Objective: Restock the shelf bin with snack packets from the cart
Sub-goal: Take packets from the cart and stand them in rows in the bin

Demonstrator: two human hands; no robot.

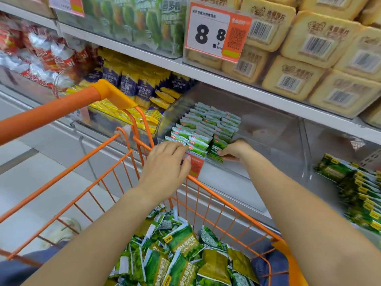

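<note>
Closest to the camera: orange cart (132, 153), loaded with a loose heap of green packets (177, 250) in the basket. Just past the cart's far rim, the clear bin (268, 129) on the lower shelf, holding neat upright rows of more green packets (208, 124) toward its left side, right half of the bin bare. Left hand (165, 168) at the bin's front edge, palm down, fingers stretched fairly straight and touching the front row of packets, not really curled round anything. Right hand (233, 150) reaching into the bin just right of the rows, fingers curled round a dark green packet (218, 147) standing at the end of the front row. Orange tag (195, 165) on the bin's front lip, mostly hidden behind the left hand. Left of the bin, yellow and purple bags (134, 87). Right of the bin, another pile of green packs (358, 188). Above the bin, price sign (214, 32) reading 8 8, and beige boxes (309, 65) with barcodes stacked beside it.
</note>
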